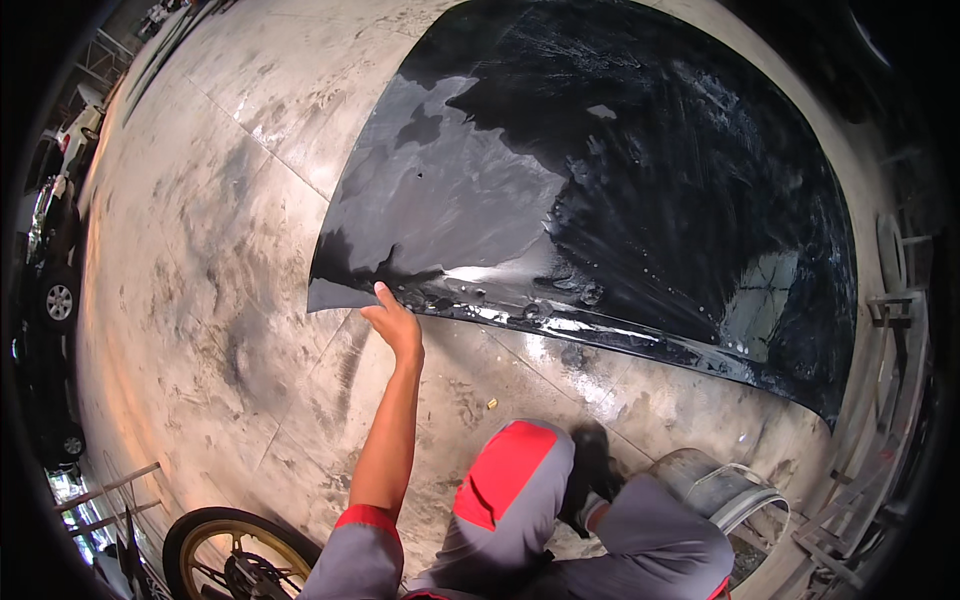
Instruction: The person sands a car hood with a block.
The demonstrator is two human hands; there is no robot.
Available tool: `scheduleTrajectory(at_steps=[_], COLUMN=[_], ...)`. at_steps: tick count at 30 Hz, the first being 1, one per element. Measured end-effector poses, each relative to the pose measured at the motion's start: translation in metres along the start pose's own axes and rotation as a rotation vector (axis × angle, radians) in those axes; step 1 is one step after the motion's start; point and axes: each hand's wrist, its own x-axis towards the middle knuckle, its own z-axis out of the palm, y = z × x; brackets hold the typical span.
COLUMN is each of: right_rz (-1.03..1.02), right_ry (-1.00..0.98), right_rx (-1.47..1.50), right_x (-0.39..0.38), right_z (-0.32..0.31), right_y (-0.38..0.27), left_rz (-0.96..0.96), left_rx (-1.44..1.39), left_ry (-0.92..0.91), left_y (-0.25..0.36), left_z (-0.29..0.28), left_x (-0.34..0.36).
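Black panel (690, 220), broad, wet-looking: ahead and right of the left hand (394, 325).
Hand at its near edge, one digit over top, others hidden; grip cannot be told; right hand unseen. Likely stiff, slippery; best held two-handed by opposite rims.

You have bright light across the pale floor (200, 250), warming to orange along its left edge. Your dark panel (680, 170) throws back white glare along its near edge and a pale, grid-like reflection at its right; the floor glints just nearer to you. Your left hand (395, 325) is well lit and fairly sharp. The fisheye bends the parked cars (55, 245) at left and the metal frame (892, 302) at right, and your corners sink into black.
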Motion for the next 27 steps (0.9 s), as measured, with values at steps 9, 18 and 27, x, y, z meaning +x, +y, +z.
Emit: scheduleTrajectory(at_steps=[9,18,27], right_rz=[0.084,0.269,0.342], right_ry=[-0.039,-0.098,-0.104], right_rx=[0.032,0.073,0.075], right_x=[0.002,0.002,-0.049], right_z=[0.032,0.044,0.066], right_y=[-0.005,0.001,0.013], left_rz=[-0.141,-0.119,0.016], left_rx=[0.001,0.366,0.734], left_ry=[-0.195,-0.261,-0.549], left_y=[0.035,0.041,0.119], left_z=[-0.022,-0.143,-0.117], left_x=[-0.016,0.085,0.23])
